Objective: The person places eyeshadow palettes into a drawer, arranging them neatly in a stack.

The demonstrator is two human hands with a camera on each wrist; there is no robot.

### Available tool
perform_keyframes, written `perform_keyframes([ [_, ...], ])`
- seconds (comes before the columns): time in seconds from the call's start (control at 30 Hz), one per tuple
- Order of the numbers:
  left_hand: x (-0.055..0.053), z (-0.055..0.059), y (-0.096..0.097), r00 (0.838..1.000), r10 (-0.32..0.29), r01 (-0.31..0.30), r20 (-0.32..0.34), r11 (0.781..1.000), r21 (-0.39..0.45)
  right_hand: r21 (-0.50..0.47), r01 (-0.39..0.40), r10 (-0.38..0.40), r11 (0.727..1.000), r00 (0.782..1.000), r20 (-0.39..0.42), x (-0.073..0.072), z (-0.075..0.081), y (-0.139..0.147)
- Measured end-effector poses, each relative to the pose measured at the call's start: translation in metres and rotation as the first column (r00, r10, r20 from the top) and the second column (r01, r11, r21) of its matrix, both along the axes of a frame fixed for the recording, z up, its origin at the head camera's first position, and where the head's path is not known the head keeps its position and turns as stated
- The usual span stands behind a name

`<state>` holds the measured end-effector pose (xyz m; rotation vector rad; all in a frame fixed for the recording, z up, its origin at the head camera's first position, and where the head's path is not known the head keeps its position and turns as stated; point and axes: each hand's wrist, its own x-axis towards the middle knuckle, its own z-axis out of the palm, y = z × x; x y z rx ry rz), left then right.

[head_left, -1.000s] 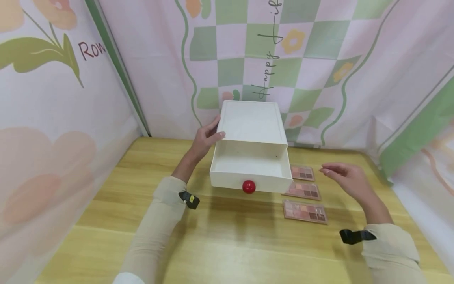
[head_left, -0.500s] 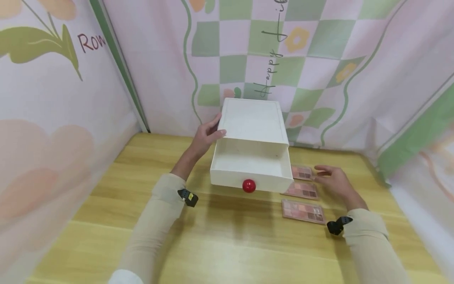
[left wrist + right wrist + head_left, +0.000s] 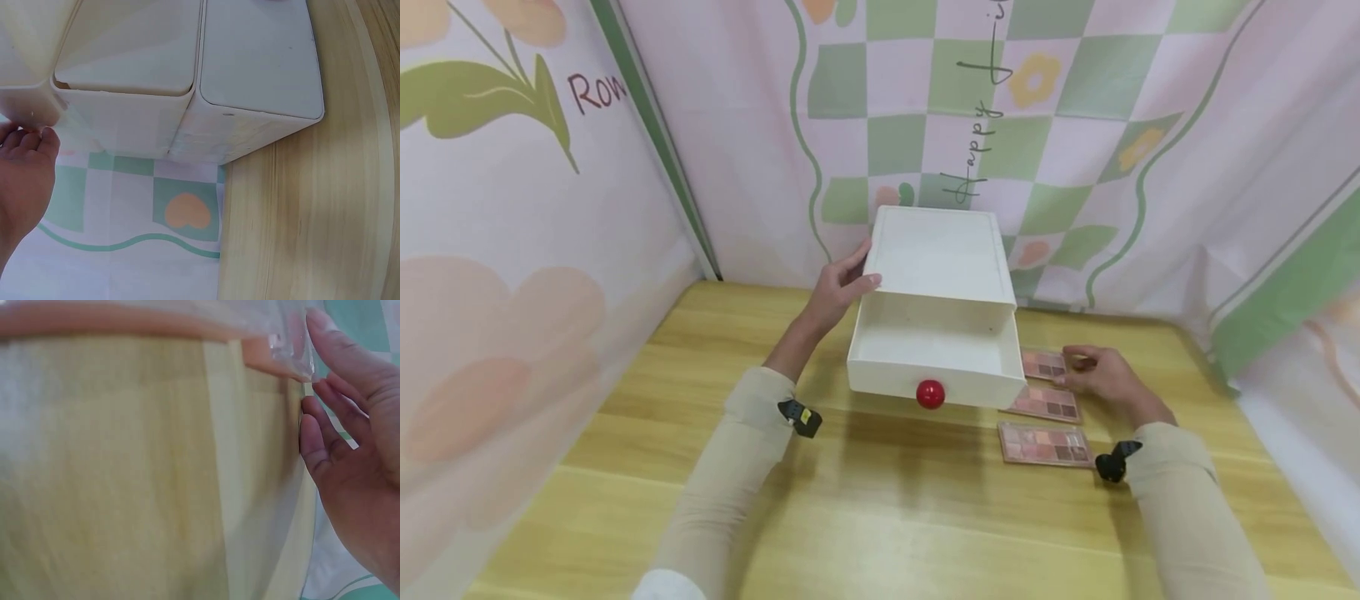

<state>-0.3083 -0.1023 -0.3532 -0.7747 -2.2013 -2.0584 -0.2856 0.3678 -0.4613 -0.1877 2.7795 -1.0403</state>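
Observation:
A white drawer cabinet (image 3: 943, 250) stands against the back curtain. Its top drawer (image 3: 880, 377), with a round red knob (image 3: 930, 394), is pulled out, and nothing lies on the visible part of its floor. My left hand (image 3: 838, 292) grips the cabinet's upper left side, thumb at the front edge. Three eyeshadow palettes lie in a column on the right: a far one (image 3: 1043, 364), a middle one (image 3: 1049, 403) and a near one (image 3: 1047, 444). My right hand (image 3: 1108, 379) pinches the far palette's right edge; the right wrist view shows thumb and fingertips at its clear rim.
The wooden table (image 3: 880, 525) runs up to a printed curtain (image 3: 895, 92) at the back, with more curtain on both sides. The open drawer juts out above the table and overlaps the left ends of the far and middle palettes in the head view.
My right hand has moved left from beside the palettes to the far palette's right edge. My left hand stays on the cabinet, and the drawer remains pulled out.

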Motion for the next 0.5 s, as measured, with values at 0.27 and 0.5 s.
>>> perform_keyframes([
  [0.27,0.0,0.001,0.0,1.0,-0.007,0.007,-0.001,1.0,-0.001,0.025,-0.052,0.052,0.998,0.999,0.008,-0.009,0.001,-0.002],
  [0.5,0.0,0.002,0.0,1.0,0.002,-0.002,0.006,1.0,0.001,0.055,-0.093,0.096,0.994,0.994,-0.048,-0.013,0.002,-0.007],
])
